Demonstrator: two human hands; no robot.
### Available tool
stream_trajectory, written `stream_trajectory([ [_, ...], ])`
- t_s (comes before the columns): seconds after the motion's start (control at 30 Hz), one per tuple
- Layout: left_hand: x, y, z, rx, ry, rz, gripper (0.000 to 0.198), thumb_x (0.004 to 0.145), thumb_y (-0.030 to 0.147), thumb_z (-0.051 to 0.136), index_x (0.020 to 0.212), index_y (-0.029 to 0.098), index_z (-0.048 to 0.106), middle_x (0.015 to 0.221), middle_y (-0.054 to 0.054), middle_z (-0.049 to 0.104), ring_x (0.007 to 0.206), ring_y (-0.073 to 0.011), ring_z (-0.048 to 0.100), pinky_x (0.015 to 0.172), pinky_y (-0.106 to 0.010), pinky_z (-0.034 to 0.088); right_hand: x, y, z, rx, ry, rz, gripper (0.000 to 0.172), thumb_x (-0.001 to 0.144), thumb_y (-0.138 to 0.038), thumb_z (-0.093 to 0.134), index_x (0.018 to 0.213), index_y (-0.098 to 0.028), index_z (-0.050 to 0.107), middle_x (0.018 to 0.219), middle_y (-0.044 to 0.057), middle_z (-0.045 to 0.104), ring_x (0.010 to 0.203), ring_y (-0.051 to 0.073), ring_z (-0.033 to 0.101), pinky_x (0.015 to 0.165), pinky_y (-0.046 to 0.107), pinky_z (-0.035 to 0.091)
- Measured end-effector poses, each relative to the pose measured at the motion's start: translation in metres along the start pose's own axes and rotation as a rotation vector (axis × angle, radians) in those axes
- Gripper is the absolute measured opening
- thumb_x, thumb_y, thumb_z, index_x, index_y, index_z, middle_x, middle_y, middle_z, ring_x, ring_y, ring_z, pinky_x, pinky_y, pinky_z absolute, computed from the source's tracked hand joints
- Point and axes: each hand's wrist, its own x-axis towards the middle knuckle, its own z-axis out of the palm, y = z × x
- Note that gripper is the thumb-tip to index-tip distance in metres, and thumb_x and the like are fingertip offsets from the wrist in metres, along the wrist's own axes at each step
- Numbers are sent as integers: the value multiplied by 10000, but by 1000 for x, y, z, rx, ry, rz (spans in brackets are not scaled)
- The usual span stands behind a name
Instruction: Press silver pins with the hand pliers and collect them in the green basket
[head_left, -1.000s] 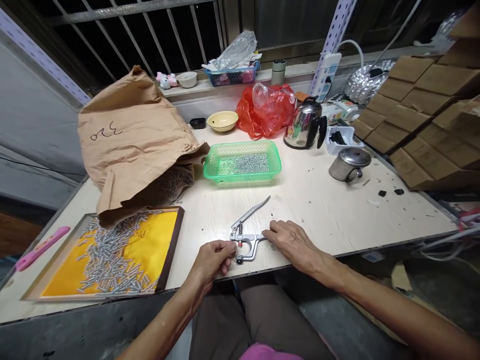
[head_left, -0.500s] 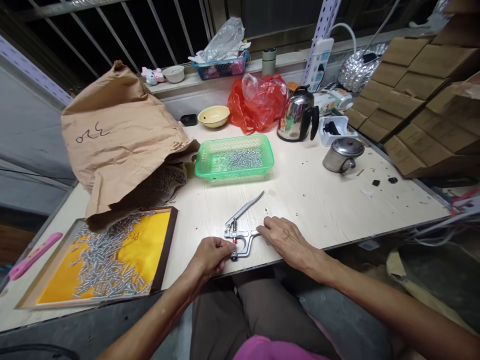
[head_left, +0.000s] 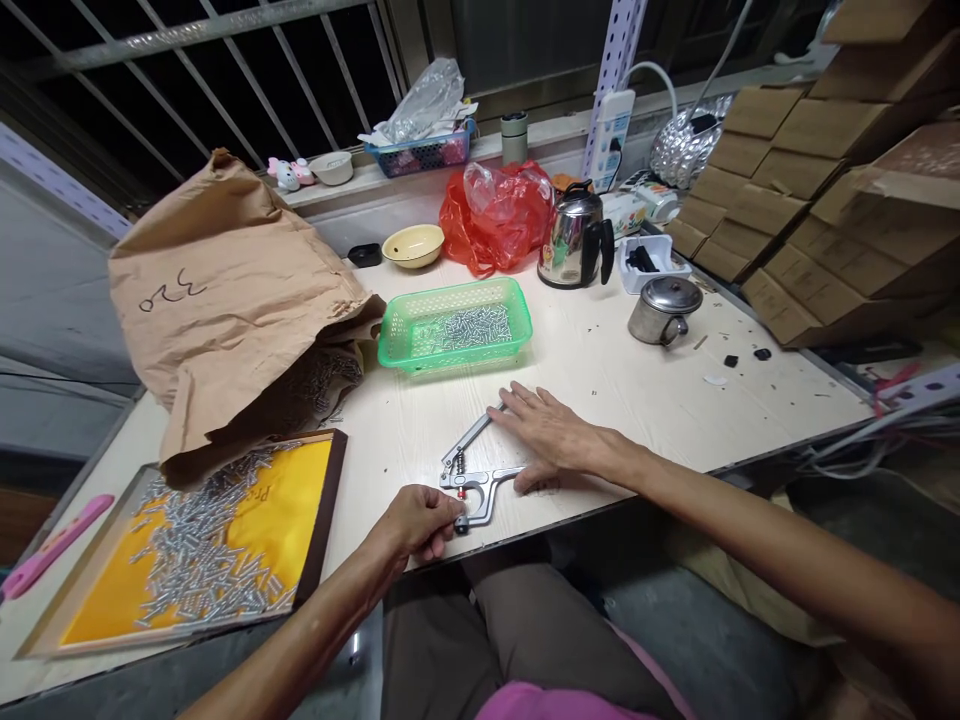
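Observation:
A metal hand press plier [head_left: 474, 478] lies on the pale wooden table [head_left: 645, 400] near its front edge, its upper lever raised. My left hand [head_left: 418, 522] is closed in a pinch at the tool's jaw, holding something too small to make out. My right hand [head_left: 546, 432] rests over the tool's two handles, fingers stretched across the raised lever and thumb by the lower handle. A green basket [head_left: 455, 325] with several small metal pins stands behind the tool.
A brown paper sack [head_left: 225, 300] spills metal pins onto a yellow framed tray [head_left: 202, 540] at the left. A kettle [head_left: 574, 238], a lidded steel mug [head_left: 660, 308], a red plastic bag [head_left: 495, 215] and a yellow bowl [head_left: 412, 245] stand at the back. Cardboard boxes [head_left: 810, 200] are stacked at the right.
My right hand has moved forward from the lower handle onto the raised lever, with its fingers spread. My left hand stays pinched at the jaw. The view has shifted slightly.

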Motion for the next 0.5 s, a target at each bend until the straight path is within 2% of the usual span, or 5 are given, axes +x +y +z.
stream_trajectory([
  [0.1,-2,1,1,-16,4,-17,472,549,580,682,665,133,583,473,38,546,317,-53,423,338,-178,275,13,7,2,-35,-36,-43,1097,526,-576,752,1398,-119,270,1439,207,249,1335,378,124,1046,538,142],
  [0.3,-5,2,3,-20,24,-34,471,559,594,673,617,144,550,415,40,514,315,-62,425,343,-179,283,17,4,1,-80,43,-79,1006,534,-596,736,1315,-77,371,1248,189,453,1139,329,382,1001,541,217],
  [0.5,-5,-2,5,-32,31,-29,497,565,636,647,598,156,521,386,30,506,312,-71,420,346,-178,273,8,-5,0,-93,67,-46,671,592,-513,758,1100,-136,535,1073,122,544,1043,289,433,989,532,224],
])
